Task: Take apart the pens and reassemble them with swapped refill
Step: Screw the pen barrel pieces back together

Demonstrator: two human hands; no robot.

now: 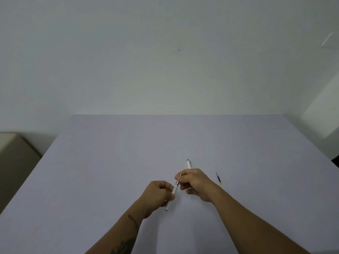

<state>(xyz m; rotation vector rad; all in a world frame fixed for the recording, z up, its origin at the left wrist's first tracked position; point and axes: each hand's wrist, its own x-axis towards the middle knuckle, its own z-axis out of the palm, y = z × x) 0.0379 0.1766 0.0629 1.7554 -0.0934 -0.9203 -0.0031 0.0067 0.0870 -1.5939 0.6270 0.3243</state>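
A white pen (174, 191) with a grey metal tip section is held slanted above the table, between both hands. My left hand (157, 194) grips its white barrel, whose lower end sticks out below the fingers. My right hand (194, 182) pinches the grey tip end, and a thin point shows above the fingers. A second white pen barrel (189, 163) lies on the table just beyond my right hand, partly hidden by it. A loose dark refill (218, 178) with a yellow end lies on the table to the right of my right hand.
The lilac table (110, 171) reaches to a pale wall at the back. A beige piece of furniture (14, 158) stands past the table's left edge. A white block (321, 114) is at the far right.
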